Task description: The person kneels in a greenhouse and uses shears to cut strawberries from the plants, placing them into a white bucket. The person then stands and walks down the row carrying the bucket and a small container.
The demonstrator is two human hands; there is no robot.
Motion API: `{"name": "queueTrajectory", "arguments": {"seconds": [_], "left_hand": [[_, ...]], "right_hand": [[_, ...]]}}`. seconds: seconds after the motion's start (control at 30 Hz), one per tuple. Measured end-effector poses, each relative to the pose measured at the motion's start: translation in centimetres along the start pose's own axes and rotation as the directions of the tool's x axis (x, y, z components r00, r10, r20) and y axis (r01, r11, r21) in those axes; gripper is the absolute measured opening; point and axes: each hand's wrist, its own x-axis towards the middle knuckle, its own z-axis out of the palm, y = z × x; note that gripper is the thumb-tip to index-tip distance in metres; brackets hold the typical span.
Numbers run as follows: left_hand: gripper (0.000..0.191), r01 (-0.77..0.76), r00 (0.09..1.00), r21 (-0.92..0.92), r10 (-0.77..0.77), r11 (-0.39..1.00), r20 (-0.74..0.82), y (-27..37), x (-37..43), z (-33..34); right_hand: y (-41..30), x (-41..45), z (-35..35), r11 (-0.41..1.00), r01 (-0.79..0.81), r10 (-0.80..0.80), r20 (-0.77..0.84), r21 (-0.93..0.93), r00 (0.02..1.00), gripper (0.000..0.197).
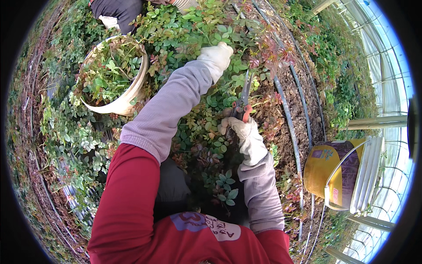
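My right hand, in a white work glove, grips a pair of pruning shears with red-orange and dark handles. Their blades point away from me, slightly parted, beside reddish young leaves. Farther forward and to the left, my gloved left hand is curled into a fist among the green leaves of rose-like plants. Its fingers' inner side is hidden, so whether a stem lies in them does not show.
A white bucket full of leafy cuttings stands at left. Another person's dark-clothed leg is beyond it. Grey irrigation tubes run over mulch on the right, near a yellow-and-purple bucket with a handle. Greenhouse posts line the right edge.
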Motion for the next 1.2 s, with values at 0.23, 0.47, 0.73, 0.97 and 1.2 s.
{"name": "queueTrajectory", "arguments": {"seconds": [0.23,0.47,0.73,0.97,1.2], "left_hand": [[0.033,0.0,0.986,-0.243,-0.04,0.97,-0.16,-0.9,-0.8,0.0],[0.032,0.038,0.987,-0.279,-0.079,0.96,-0.139,-1.5,-1.2,0.1],[0.025,0.031,0.983,-0.319,-0.086,0.947,-0.162,-1.9,-0.9,0.6],[0.025,0.056,0.984,-0.29,-0.102,0.955,-0.148,-1.3,-0.8,0.2],[0.023,0.057,0.922,-0.936,-0.379,0.347,-0.084,-5.2,-2.2,2.0]], "right_hand": [[-3.3,7.4,0.5,0.994,-0.024,0.016,0.079,0.103,0.997,0.03],[-4.0,9.7,1.2,0.99,-0.116,0.119,-0.034,0.076,0.992,0.029],[-4.3,10.6,1.7,0.993,-0.113,0.116,-0.127,0.029,0.985,0.031],[-3.2,11.1,2.7,0.999,-0.023,0.016,-0.232,-0.03,0.973,0.032],[1.8,11.0,4.2,0.53,-0.179,-0.145,-0.297,-0.829,0.944,0.047]]}}
